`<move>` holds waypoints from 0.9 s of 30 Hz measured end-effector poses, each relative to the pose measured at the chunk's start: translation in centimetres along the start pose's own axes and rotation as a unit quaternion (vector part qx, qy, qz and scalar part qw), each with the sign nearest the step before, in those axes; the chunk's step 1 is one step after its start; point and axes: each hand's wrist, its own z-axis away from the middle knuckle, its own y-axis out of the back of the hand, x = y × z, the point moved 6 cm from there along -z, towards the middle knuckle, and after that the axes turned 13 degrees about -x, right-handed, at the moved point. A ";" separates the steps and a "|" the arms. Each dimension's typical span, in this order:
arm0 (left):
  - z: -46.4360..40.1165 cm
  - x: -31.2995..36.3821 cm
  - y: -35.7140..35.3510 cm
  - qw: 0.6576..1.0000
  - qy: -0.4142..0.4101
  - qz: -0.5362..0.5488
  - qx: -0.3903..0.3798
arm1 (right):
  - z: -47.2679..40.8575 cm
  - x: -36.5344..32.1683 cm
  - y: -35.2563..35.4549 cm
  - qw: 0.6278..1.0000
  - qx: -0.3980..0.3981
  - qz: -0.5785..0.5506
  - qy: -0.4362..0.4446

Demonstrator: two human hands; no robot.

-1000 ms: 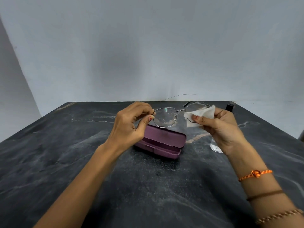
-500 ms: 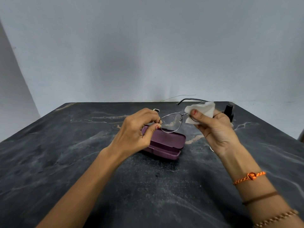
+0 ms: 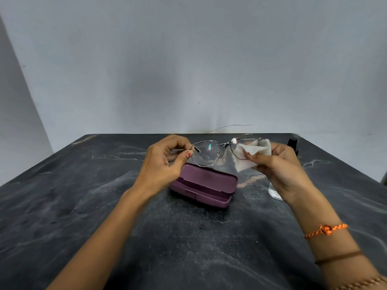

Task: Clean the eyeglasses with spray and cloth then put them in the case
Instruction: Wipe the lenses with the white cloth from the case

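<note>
I hold thin metal-framed eyeglasses in the air above the table. My left hand pinches the left hinge of the frame between thumb and fingers. My right hand presses a white cloth around the right lens. Droplets show on the left lens. Below the glasses lies an open purple case on the dark marble table. A clear spray bottle with a black cap stands behind my right hand, mostly hidden by it.
A thin wire lies along the table's far edge against the grey wall. The table's right edge drops off near the bottle.
Both hands tilted the glasses flat half a second ago and have turned them back so that the lenses face me. The cloth has stayed wrapped on the right lens.
</note>
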 end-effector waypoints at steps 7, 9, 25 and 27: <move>-0.1 -0.3 0.8 0.994 0.032 0.087 0.054 | -0.5 0.8 -1.1 0.975 0.015 -0.222 -0.006; 0.0 -0.6 0.9 0.992 0.044 0.093 0.068 | -0.5 1.0 -1.1 0.964 0.041 -0.261 -0.001; 0.6 -0.5 -0.7 0.983 0.080 0.081 0.147 | 0.2 3.7 -4.9 0.901 0.099 -0.422 -0.018; 0.6 -0.5 -1.4 0.985 0.085 0.059 0.136 | 0.3 3.8 -5.6 0.903 0.080 -0.423 -0.017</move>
